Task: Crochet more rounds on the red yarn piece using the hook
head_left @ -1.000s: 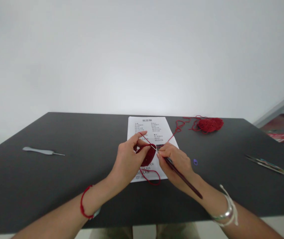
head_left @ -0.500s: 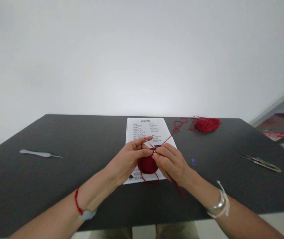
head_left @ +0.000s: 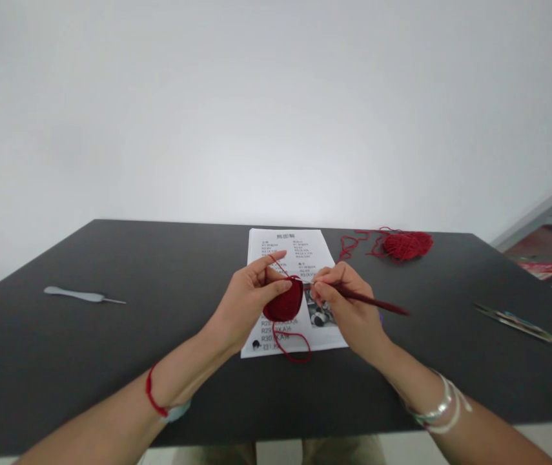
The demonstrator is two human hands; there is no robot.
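Observation:
My left hand (head_left: pixel 251 294) pinches the upper edge of a dark red crocheted piece (head_left: pixel 283 306), with red yarn running over its raised index finger. A loose yarn tail (head_left: pixel 299 358) hangs from the piece in a loop. My right hand (head_left: pixel 348 300) is closed around a crochet hook (head_left: pixel 375 301) with a dark red handle that points out to the right. The hook's thin metal shaft reaches left to the top edge of the piece. Its very tip is too small to make out. Both hands are above a printed pattern sheet (head_left: pixel 285 245).
A ball of red yarn (head_left: pixel 407 246) lies at the back right. On the left rests a grey-handled hook tool (head_left: pixel 82 296). Thread snips (head_left: pixel 515 321) lie on the right of the dark table (head_left: pixel 169 258). A purple stitch marker (head_left: pixel 381 317) is mostly hidden behind my right hand.
My right hand has moved right, away from the left, and turned so the hook lies nearly level. More of the crocheted piece and the sheet's picture shows.

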